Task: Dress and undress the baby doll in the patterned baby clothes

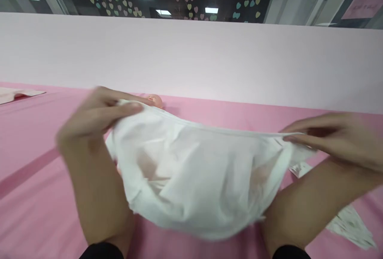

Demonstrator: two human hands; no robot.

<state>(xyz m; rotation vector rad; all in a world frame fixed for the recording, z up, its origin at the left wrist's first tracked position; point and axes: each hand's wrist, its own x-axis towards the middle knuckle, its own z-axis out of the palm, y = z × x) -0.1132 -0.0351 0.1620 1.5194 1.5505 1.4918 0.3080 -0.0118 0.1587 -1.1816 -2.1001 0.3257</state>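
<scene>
A thin white garment is stretched between my hands, its upper edge pulled nearly straight and its lower part sagging in a curve. Darker, skin-toned patches show at its left and right sides. My left hand pinches the upper left corner between thumb and fingers. At the other end, a little lower, my right hand pinches the right corner. Both hands are slightly blurred. Behind the cloth lies a doll; only its head shows clearly above the upper edge, and most of its body is hidden.
A pink sheet covers the surface, reaching a white wall at the back. To the right lie a folded white-green cloth and a small white printed item. A pale pink flat item rests at the far left.
</scene>
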